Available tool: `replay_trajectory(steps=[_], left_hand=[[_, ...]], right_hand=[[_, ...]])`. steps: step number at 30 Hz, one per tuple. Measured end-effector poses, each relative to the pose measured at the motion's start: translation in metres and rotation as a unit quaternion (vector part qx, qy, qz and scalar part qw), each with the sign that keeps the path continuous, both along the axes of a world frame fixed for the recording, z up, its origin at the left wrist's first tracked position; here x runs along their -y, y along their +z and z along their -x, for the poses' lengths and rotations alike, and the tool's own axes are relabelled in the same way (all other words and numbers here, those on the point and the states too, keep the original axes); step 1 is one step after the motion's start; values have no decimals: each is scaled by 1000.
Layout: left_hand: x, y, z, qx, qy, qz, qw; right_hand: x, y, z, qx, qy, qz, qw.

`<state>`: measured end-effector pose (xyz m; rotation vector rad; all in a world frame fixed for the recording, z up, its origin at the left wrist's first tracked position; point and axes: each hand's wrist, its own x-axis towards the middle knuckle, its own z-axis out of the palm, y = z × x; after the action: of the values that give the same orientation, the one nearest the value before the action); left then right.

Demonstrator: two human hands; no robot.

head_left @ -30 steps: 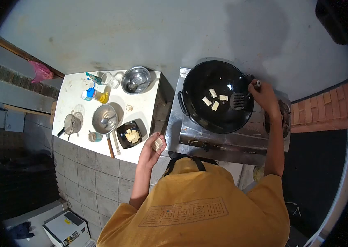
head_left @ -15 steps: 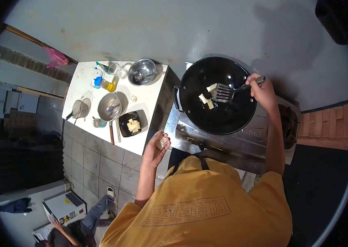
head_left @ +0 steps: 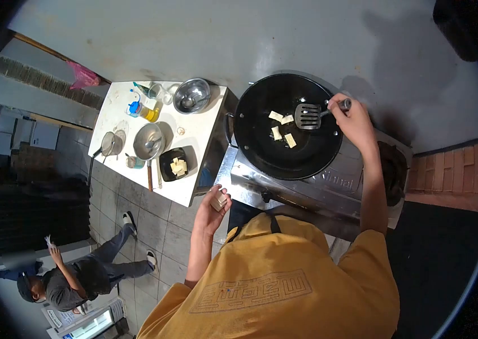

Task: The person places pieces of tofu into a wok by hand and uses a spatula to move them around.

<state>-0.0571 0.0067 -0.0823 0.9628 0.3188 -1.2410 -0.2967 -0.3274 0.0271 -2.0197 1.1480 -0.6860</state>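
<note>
My right hand [head_left: 355,125] is closed round the handle of a slotted spatula [head_left: 308,116], its blade low inside the black wok [head_left: 284,165]. Several pale tofu pieces [head_left: 290,140] lie apart in the wok, left of and below the blade. In front of the stove, at the table's near corner, my left hand [head_left: 209,217] curls palm up around a few tofu pieces [head_left: 219,201]. More tofu blocks [head_left: 178,166] sit in a square black dish [head_left: 165,159] on the white table.
The wok rests on a gas stove [head_left: 318,183]. On the white table [head_left: 179,195] stand metal bowls [head_left: 192,95], an oil bottle [head_left: 150,114], a strainer [head_left: 109,144] and a jar [head_left: 134,162]. Another person [head_left: 78,282] is on the tiled floor at lower left.
The spatula has turned and shifted up and right, apart from the tofu in the wok, whose pieces now lie more spread out. The other person has stepped further into view.
</note>
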Motion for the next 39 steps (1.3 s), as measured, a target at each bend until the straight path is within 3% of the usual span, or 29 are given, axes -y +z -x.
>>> replay_trajectory(steps=[10, 21, 30, 33, 39], left_hand=[[33, 1, 4, 15, -64, 4, 998], [31, -11, 17, 30, -110, -3, 993], [23, -4, 27, 28, -116, -6, 993], [20, -3, 31, 27, -109, 3, 994], [15, -2, 40, 31, -98, -12, 995]], right_hand=[[-22, 6, 6, -41, -40, -17, 998], [-26, 13, 8, -89, -8, -30, 996], [-21, -34, 3, 10, 12, -88, 996], [-26, -33, 0, 29, 15, -139, 990], [-27, -20, -1, 40, 2, -124, 991]])
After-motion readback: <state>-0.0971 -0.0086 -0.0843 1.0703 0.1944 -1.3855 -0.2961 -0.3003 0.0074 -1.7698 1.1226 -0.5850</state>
